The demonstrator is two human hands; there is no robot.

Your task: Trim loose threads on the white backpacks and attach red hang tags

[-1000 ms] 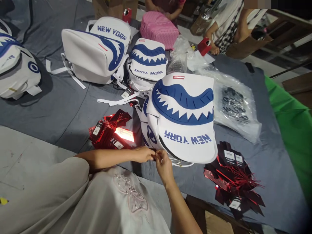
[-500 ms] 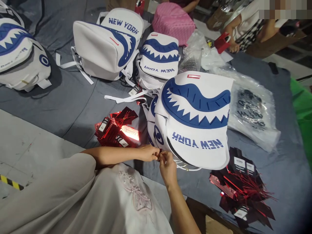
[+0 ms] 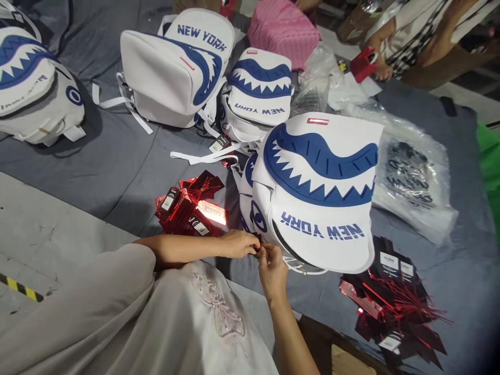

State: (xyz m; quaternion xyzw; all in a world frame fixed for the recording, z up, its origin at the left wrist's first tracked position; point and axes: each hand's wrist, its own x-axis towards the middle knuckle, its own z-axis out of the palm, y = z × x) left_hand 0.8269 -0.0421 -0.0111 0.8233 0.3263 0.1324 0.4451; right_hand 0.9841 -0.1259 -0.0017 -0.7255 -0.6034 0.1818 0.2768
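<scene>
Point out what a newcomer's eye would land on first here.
Most likely the large white backpack with a blue, jagged-toothed mouth, standing right of centre with its "NEW YORK" lettering upside down. Just below its lower left edge, the bare left hand and right hand meet around a small dark piece. Shiny red foil tags glint to the backpack's left.

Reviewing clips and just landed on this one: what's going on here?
A person's left hand pinches a small dark item at the near edge of the front backpack, the right hand close beside it; fine detail is hidden. Tag piles lie to either side of that backpack, and other white backpacks sit farther back.
</scene>
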